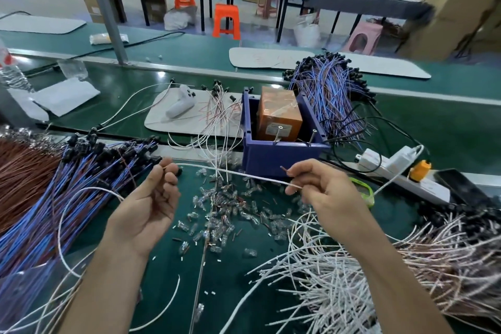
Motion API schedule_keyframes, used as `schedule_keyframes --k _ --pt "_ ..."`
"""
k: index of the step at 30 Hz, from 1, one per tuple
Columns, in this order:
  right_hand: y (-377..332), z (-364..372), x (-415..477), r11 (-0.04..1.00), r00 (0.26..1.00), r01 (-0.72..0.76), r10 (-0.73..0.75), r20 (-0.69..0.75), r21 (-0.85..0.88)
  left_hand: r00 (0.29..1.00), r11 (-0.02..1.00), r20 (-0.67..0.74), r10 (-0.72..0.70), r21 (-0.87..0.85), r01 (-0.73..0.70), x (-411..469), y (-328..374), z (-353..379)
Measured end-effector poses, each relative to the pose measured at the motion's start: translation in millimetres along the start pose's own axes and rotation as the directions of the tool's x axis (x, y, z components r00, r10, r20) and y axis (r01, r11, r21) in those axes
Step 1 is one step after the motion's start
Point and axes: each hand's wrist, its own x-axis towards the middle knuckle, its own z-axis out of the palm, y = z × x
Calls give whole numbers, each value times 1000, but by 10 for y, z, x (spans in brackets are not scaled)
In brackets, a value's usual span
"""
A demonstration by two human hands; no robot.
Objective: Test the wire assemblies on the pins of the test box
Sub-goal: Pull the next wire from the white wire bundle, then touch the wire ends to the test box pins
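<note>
Mid-task: left hand [151, 198] and right hand [322, 187] each pinch an end of one white wire assembly [238, 175], frame centre, just below the blue test box [273, 154] w/ pins [313, 136]; not yet touching. White pile [339, 274] lower right prob. untested.

The green tabletop [423, 228] carries wire bundles [62, 198], scattered clear connectors [217, 214], a blue bin [273, 157], a white power strip [401, 171] and a grey mat [187, 116].

Test box [279, 116] in bin [282, 160], wire bundles left [54, 198], right [379, 266], behind [330, 95]
</note>
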Motion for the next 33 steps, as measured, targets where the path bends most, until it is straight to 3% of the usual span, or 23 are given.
schedule_keyframes --k 4,8,12,14,15,18,19,20,22,25,27,30,32,33 --pt "87 35 1 1000 999 -17 18 -49 19 969 959 -183 165 258 -114 94 24 -96" --pt "126 66 13 998 994 -10 17 -104 64 950 982 -269 158 147 -122 134 10 -110" --pt "71 83 -10 999 979 -13 4 -206 -39 847 919 -382 369 287 -271 150 -29 -128" --pt "25 -11 -40 995 966 -18 -8 -257 -97 758 790 -358 545 522 -322 102 23 -136" --pt "-9 -56 -58 991 964 -6 -30 -264 -135 749 682 -277 602 666 -302 74 31 -114" --pt "-125 -46 -92 958 967 60 -125 -222 -279 808 200 11 589 967 -158 -36 -116 68" --pt "-163 1 -99 945 969 76 -145 -200 -317 819 77 99 564 982 -172 -109 -200 187" --pt "-194 53 -107 934 973 86 -153 -173 -346 842 41 184 507 971 -237 -190 -301 316" --pt "-231 141 -115 919 984 93 -143 -105 -384 871 97 347 348 911 -401 -289 -539 473" --pt "-227 193 -137 915 989 126 -147 -26 -382 851 166 465 242 845 -509 -325 -789 620" --pt "-219 191 -176 915 987 139 -157 -19 -378 859 217 450 243 838 -500 -285 -830 621" --pt "-170 74 -200 927 983 96 -145 -111 -362 880 278 315 356 863 -422 -188 -720 525" --pt "-142 -61 -195 934 974 53 -126 -187 -354 882 236 237 408 906 -353 -124 -590 407" --pt "-140 -114 -190 933 972 38 -118 -204 -357 880 154 231 415 935 -318 -117 -539 358"
